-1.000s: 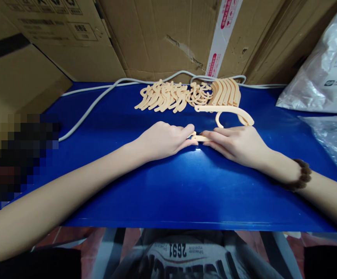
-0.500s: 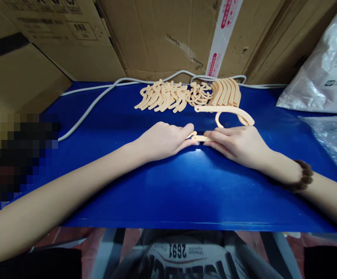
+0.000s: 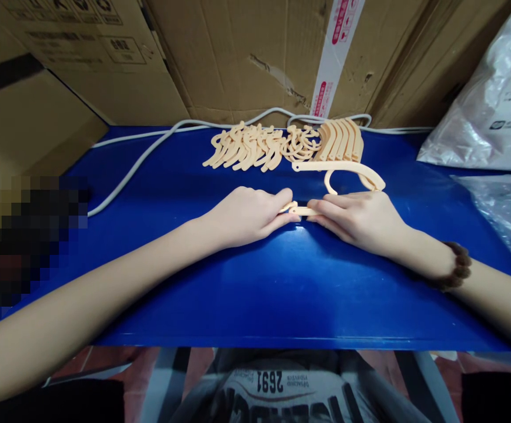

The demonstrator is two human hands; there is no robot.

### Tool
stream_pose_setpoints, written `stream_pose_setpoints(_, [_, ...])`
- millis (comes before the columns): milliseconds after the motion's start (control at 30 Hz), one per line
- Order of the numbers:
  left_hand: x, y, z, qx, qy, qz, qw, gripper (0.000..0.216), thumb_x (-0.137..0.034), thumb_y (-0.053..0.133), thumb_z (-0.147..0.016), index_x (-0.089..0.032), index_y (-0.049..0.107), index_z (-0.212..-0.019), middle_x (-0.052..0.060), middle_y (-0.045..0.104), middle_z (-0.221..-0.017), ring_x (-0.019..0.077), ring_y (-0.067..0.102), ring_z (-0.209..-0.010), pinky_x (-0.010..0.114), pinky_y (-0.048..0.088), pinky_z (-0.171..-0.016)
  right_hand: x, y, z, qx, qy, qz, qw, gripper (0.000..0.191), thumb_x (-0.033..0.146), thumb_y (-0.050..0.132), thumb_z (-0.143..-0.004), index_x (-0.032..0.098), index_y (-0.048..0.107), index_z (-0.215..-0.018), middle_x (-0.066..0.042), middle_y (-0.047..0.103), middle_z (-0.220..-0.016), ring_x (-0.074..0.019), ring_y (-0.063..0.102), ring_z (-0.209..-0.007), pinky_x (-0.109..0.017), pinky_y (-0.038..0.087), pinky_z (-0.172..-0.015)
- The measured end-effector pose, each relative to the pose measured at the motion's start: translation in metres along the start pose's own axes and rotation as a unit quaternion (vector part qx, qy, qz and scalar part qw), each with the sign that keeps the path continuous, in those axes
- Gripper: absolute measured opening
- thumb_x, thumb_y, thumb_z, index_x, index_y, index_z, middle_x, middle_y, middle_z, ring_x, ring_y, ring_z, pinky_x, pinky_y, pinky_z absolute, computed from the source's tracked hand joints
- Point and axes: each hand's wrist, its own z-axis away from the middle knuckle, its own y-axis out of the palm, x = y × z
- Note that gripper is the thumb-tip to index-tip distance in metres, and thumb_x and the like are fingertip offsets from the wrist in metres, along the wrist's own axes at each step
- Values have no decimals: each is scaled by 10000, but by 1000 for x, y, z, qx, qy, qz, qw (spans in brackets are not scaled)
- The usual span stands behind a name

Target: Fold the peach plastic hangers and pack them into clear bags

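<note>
My left hand (image 3: 246, 216) pinches a cream plastic hanger piece (image 3: 289, 206), mostly hidden by the fingers. Facing it, my right hand (image 3: 361, 218) is closed on a cream hanger arm (image 3: 301, 211), whose narrow holed end sticks out to the left. The two pieces meet between my fingertips, just above the table; whether they are joined I cannot tell. Right behind my right hand lies a curved hanger arm (image 3: 341, 167), with a round hook (image 3: 329, 181) showing below it.
Along the back of the blue table (image 3: 255, 294) lie overlapping hanger arms (image 3: 241, 148), a heap of hooks (image 3: 300, 141) and a neat row of arms (image 3: 341, 140). A white cable (image 3: 125, 176) runs behind them before cardboard boxes (image 3: 237, 59). Plastic bags (image 3: 471, 129) lie at right.
Both hands keep their grip with almost no movement. The whole view shifts very slightly; nothing is taken up or let go.
</note>
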Motion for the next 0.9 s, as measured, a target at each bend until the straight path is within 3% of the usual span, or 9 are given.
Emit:
stream_pose_setpoints(233, [0,0,-1,-11,9,-19,1000,436,-521,362,-1079,-154,595,-1047,63,732,-750,242,709,-647,280,229,-505,0,0,0,-13,-5,12,1000,369,359,390,-1098,176,710,-1073,-9,746,-801,-122,660,-660,-288,364,-575])
stream_pose_setpoints(733, [5,14,1,-161,91,-169,968,508,-472,276,-1101,-151,601,-878,38,632,-615,185,613,-481,292,191,-419,-2,2,0,-14,1,-41,999,384,367,390,-1097,157,707,-1046,-13,764,-847,-137,682,-661,-287,368,-548])
stream_pose_setpoints(900, [8,13,2,-215,122,-171,954,474,-401,281,-1110,-148,590,-853,39,626,-625,168,587,-462,292,186,-425,-2,-1,0,21,50,-156,986,385,395,399,-1090,165,707,-1107,-38,781,-928,-153,705,-751,-265,425,-617])
